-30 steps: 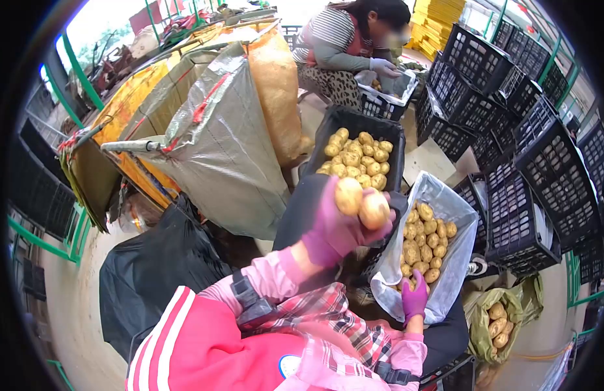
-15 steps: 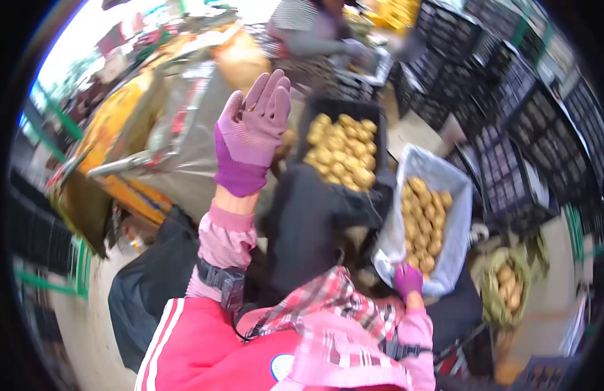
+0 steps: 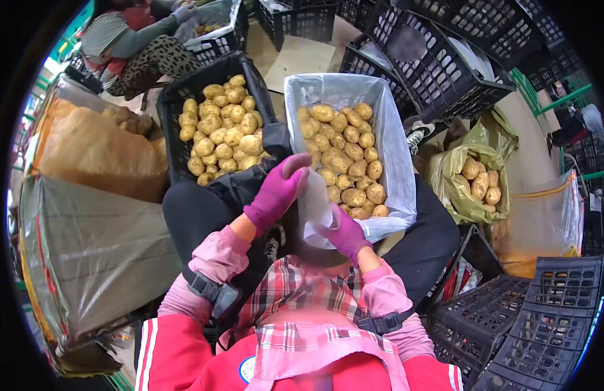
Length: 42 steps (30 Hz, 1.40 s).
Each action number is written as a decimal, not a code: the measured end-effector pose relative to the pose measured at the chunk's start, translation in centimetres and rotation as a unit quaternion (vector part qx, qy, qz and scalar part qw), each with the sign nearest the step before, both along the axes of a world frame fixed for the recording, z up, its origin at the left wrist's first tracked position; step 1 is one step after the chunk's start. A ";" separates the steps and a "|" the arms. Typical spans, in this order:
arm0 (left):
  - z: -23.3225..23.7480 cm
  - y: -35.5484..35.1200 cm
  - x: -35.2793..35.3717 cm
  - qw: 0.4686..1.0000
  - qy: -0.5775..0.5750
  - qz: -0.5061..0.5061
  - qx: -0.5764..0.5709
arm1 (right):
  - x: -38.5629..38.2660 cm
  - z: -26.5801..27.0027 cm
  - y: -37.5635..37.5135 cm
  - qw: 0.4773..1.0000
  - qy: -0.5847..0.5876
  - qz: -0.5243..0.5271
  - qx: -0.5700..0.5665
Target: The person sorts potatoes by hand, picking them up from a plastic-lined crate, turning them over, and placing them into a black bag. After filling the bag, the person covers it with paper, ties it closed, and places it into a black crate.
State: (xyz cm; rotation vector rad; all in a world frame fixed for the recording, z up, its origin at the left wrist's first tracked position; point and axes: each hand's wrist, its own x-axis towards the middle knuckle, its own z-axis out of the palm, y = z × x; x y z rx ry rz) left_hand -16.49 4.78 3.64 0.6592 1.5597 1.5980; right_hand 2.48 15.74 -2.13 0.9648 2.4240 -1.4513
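Plastic liner (image 3: 396, 150) (crumpled, apparently gripped by right hand (image 3: 345, 232)) holds yellow potatoes (image 3: 344, 163).

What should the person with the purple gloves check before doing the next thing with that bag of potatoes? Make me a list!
1. Right hand holds the near edge of the plastic liner: ok.
2. Left hand has a firm grip on that edge: cannot tell. It touches the edge, but its fingers are partly hidden.
3. Both hands free of potatoes: ok.
4. All potatoes lie inside the liner, none spilled over its edge: ok.
5. Liner free of tears: cannot tell.
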 end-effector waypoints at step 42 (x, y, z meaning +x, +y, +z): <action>-1.3 -1.8 0.6 0.998 -0.030 -0.027 0.055 | -5.5 6.8 1.2 0.822 0.242 -0.118 -0.502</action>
